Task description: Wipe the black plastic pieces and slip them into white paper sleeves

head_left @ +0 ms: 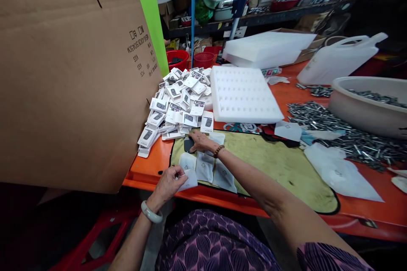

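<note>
My left hand (170, 183) pinches a small white translucent pouch (190, 180) near the table's front edge. Farther forward, my right hand (202, 141) has its fingers closed round the edge of a dark, flat, rounded piece (188, 145) lying on the mat. Several more white pouches (204, 167) with a triangle mark lie flat below and beside my right wrist. Just beyond the hand is a heap of small white boxes (190, 119) printed with a dark device. An olive cloth mat (263, 161) with black edging lies under the pouches.
A large cardboard box (76, 76) stands close on the left. White foam blocks (244, 93) lie behind the mat. To the right are loose metal pieces (333, 131), a pale basin (365, 110), a white jug (337, 61) and a plastic bag (340, 173) on the orange table (359, 214).
</note>
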A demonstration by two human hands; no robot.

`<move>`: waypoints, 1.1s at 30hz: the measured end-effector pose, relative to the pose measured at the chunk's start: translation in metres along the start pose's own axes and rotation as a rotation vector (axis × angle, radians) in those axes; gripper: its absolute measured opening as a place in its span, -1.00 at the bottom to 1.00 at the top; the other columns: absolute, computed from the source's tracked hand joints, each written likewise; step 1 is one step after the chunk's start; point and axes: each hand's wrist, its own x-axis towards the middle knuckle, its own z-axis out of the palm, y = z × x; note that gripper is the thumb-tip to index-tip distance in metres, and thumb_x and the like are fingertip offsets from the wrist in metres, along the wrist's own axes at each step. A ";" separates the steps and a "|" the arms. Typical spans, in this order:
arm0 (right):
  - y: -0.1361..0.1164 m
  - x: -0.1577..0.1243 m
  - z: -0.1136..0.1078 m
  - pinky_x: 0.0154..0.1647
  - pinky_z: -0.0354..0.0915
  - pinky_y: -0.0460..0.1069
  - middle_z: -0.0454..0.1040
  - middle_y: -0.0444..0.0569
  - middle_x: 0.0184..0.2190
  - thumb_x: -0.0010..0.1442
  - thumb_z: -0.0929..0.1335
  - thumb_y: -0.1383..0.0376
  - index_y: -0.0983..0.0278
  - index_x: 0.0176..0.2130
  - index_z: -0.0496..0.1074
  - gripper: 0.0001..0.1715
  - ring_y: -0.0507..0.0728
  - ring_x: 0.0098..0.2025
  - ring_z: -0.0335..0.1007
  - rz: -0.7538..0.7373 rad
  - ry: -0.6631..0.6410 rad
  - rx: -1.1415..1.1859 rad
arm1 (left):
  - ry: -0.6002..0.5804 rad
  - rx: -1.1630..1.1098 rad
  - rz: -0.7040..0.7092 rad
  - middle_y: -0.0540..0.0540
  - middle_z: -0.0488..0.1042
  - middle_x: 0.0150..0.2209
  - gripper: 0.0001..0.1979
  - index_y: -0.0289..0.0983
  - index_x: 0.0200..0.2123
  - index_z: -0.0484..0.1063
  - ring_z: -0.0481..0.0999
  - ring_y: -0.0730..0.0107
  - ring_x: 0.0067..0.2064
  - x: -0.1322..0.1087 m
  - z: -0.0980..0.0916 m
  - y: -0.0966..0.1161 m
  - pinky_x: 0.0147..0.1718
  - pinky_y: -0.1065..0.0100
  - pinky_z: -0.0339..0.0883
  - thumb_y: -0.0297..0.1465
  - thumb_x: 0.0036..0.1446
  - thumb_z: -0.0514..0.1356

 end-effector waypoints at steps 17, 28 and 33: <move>-0.030 -0.088 -0.038 -0.50 0.20 -0.09 0.39 -0.15 -0.34 0.03 0.43 0.16 0.20 -0.23 0.30 -0.67 0.01 -0.43 0.24 -0.116 0.260 0.989 | -0.059 -0.132 0.090 -0.10 0.53 -0.31 -0.87 -0.30 -0.38 0.52 0.47 0.32 -0.24 0.008 -0.003 0.012 -0.23 0.38 0.25 -0.36 0.08 0.22; -0.042 -0.139 -0.049 -0.20 0.32 0.00 0.49 -0.11 -0.31 0.09 0.39 0.23 0.23 -0.18 0.42 -0.74 0.09 -0.26 0.38 -0.168 0.051 0.733 | 0.028 -0.326 0.065 -0.01 0.41 -0.52 -0.85 -0.29 -0.48 0.52 0.32 0.44 -0.46 0.005 0.026 0.047 -0.44 0.42 0.16 -0.32 -0.02 0.29; -0.047 -0.157 -0.049 -0.21 0.33 -0.01 0.48 -0.10 -0.29 0.09 0.38 0.28 0.22 -0.12 0.39 -0.70 0.09 -0.26 0.40 -0.137 0.217 0.757 | 0.094 -0.446 0.092 0.02 0.35 -0.51 -0.85 -0.29 -0.53 0.49 0.21 0.51 -0.49 0.002 0.040 0.058 -0.44 0.42 0.14 -0.33 -0.07 0.33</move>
